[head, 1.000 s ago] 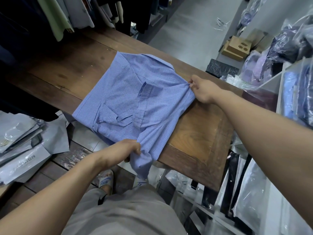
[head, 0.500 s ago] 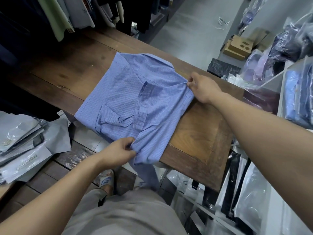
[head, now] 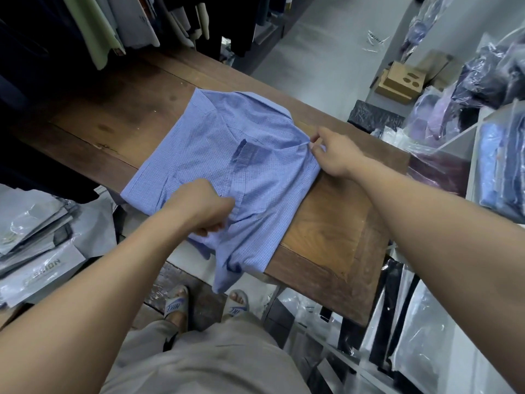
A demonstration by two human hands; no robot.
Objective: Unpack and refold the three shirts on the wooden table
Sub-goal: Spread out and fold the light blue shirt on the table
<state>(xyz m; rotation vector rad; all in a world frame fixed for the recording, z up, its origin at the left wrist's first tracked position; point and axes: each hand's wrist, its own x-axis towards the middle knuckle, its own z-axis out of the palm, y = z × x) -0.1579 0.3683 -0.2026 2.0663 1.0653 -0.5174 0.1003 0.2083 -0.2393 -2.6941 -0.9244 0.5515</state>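
1. Blue checked shirt (head: 227, 166) lies partly folded on the near end of the wooden worktop (head: 326, 231), with its collar toward the far side. Its lower part hangs over the near edge, above the person's sandalled feet (head: 177, 305).
2. Left hand (head: 199, 206) sits on the shirt's near-left portion. The fingers (head: 213, 226) are curled tight and clamped on a bunch of the fabric.
3. Right hand (head: 335, 155) is at the shirt's right edge, just below the collar. Fingertips (head: 316, 141) and thumb are closed together, pinching a small fold of cloth.
4. A darker chest pocket (head: 250, 155) shows between the two hands.
5. Bare wood lies to the right of the shirt and beyond it.
6. Surroundings:
   - Flat grey packets (head: 37, 237) are stacked low on the left.
   - Bagged garments (head: 500, 166) fill the shelves on the right.
   - Clothes (head: 113, 24) hang behind the worktop.
   - A cardboard box (head: 403, 81) sits at far right.
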